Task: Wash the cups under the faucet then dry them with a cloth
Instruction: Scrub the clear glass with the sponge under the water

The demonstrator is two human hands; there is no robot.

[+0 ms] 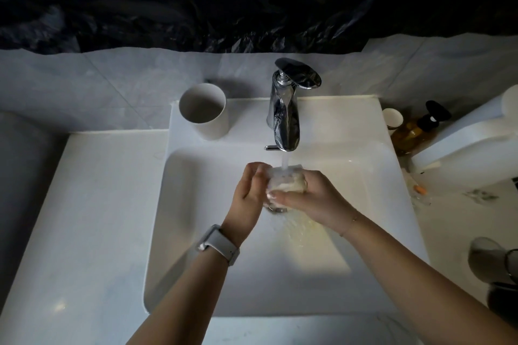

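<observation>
- Both hands, left [250, 187] and right [311, 196], curl around a clear cup [286, 182] under the faucet [284, 120] stream, over the sink [213, 274].
- A white cup [204, 112] stands on the rim, seemingly unwashed.
- Drying is not begun; no cloth is visible.

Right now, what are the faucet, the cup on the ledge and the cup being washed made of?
Faucet: polished chrome metal, mirror reflections. Cup on the ledge: matte white, opaque, likely ceramic or plastic. Cup being washed: see-through, so glass or clear plastic; blurred by water.

A cup [286, 183] sits between both hands under the faucet [284, 115], over the sink [196, 232]. Another cup [204, 112] stands on the sink's back ledge, left of the faucet.
</observation>
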